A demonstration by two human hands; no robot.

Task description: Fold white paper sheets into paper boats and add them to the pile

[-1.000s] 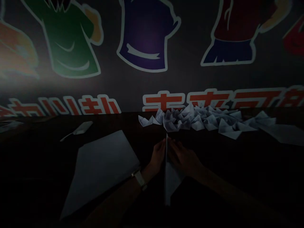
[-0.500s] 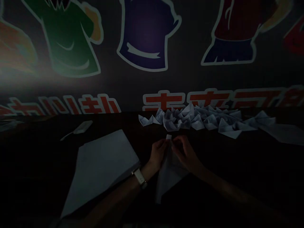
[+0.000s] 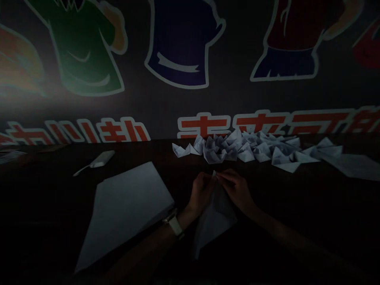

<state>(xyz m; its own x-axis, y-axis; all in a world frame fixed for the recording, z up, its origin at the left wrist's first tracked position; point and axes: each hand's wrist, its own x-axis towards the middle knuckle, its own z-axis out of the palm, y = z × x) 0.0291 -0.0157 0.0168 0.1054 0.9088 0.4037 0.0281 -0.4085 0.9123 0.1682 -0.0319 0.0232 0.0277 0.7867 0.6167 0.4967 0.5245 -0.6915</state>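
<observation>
Between my hands is a partly folded sheet of white paper [image 3: 215, 223], with its narrow tip pointing away from me and its wider part spreading towards me. My left hand [image 3: 201, 192], with a pale watch band on the wrist, pinches the paper's left side near the tip. From the other side my right hand [image 3: 237, 190] pinches the same tip, thumb and fingers pressed together. The dim light hides the finer creases. Just beyond my hands lies a heap of folded white paper boats [image 3: 215, 154].
A stack of white paper sheets [image 3: 133, 209] lies left of my hands. Behind it sits a white box-like device [image 3: 102, 159] with a short thin end. More flat paper [image 3: 353, 166] is at the right. A wall with printed cartoon figures [image 3: 181, 43] rises behind the dark table.
My fingers have come closer together at the paper's tip, and less of the tip sticks out above them. The right hand has shifted slightly, and the paper's lower end has tilted a little left.
</observation>
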